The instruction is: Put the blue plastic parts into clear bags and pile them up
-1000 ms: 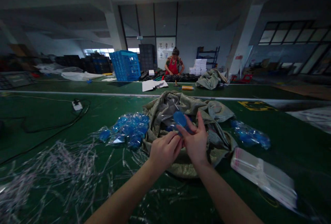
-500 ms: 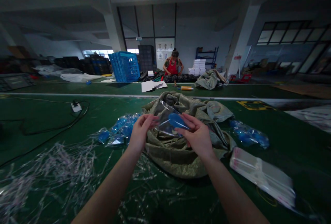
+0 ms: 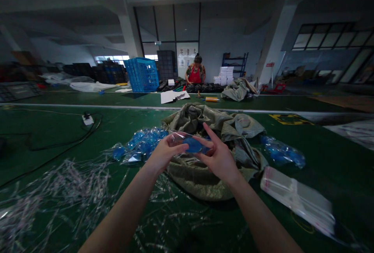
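Note:
Between my hands is a clear plastic bag (image 3: 175,137) with a flat, rounded blue item (image 3: 195,145) inside it; I cannot make out what the item is. My left hand (image 3: 164,152) pinches the bag's left side, its thumb lying over the blue item's edge. On the other side, my right hand (image 3: 219,157) grips the bag and blue item between thumb and fingers, with the index finger raised. Both hands are above a crumpled grey-green woven sack (image 3: 201,185) whose mouth is open.
Bagged blue items lie in a pile (image 3: 143,144) left of the sack and a smaller group (image 3: 283,152) at right. A bundle of clear bags (image 3: 296,198) and scattered plastic strips (image 3: 67,190) lie nearer. Beyond are a blue crate (image 3: 142,74) and a person in a red apron (image 3: 195,74).
My left hand has moved right, its thumb now over the blue item. The bag has tilted flatter and folded closer, and my right index finger has lifted.

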The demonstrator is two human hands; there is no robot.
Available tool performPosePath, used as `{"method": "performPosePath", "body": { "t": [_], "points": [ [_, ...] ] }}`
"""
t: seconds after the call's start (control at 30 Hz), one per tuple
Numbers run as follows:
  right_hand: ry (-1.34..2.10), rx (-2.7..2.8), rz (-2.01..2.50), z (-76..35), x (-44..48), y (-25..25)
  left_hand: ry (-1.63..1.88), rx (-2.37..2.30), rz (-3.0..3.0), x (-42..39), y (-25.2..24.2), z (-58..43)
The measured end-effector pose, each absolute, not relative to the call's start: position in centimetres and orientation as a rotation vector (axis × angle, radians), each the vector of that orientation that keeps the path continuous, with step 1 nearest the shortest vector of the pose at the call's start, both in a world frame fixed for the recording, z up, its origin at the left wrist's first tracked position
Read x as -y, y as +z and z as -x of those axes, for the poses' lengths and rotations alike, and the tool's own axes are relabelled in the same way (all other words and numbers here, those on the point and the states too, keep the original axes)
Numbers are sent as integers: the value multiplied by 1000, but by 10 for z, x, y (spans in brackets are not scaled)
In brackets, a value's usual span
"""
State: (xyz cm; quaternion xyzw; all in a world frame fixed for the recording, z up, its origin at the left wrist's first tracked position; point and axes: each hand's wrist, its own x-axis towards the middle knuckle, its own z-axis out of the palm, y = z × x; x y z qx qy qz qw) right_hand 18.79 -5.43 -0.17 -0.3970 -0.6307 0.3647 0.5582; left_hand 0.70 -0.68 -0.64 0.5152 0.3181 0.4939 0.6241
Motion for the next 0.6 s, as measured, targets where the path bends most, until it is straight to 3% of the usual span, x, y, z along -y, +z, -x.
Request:
{"method": "performPosePath", "body": {
  "t": [0.33,0.6],
  "points": [
    [479,1051,1001,-185,52,-3,1470,-502,-676,13,-12,-33],
    [791,1147,915,-167,48,-19,1426,-556,-766,20,-24,-46]
  ]
}}
